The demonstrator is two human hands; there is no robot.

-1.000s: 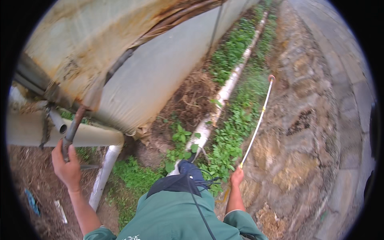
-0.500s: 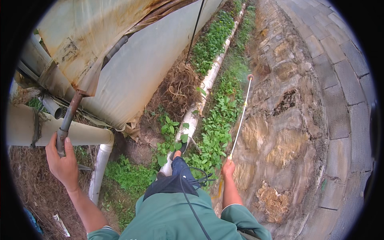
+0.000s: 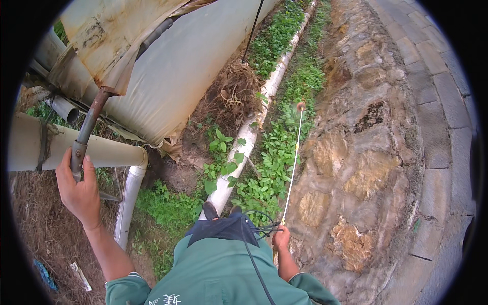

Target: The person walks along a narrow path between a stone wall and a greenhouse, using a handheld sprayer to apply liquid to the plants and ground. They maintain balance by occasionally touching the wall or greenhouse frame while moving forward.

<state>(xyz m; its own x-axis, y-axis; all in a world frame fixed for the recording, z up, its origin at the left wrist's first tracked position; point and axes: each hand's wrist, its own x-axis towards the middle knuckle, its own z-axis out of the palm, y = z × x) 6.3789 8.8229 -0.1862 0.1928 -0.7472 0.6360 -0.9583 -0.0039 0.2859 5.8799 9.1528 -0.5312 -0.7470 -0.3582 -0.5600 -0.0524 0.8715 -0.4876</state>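
Spray wand [image 3: 292, 162] is long, thin and white, running from the right hand [image 3: 281, 238] up over the green weeds [image 3: 277, 152] beside the stone embankment [image 3: 366, 152], tip near the top of the weed strip. Grey plastic sheeting [image 3: 173, 76] covers the structure on the left; a white pipe [image 3: 249, 137] lies along the ground below it. Left hand [image 3: 79, 188] is raised, fingers wrapped around a rusty metal pipe [image 3: 86, 132]. Right hand fingers closed around the wand's lower end; a black hose [image 3: 251, 254] loops just beside it.
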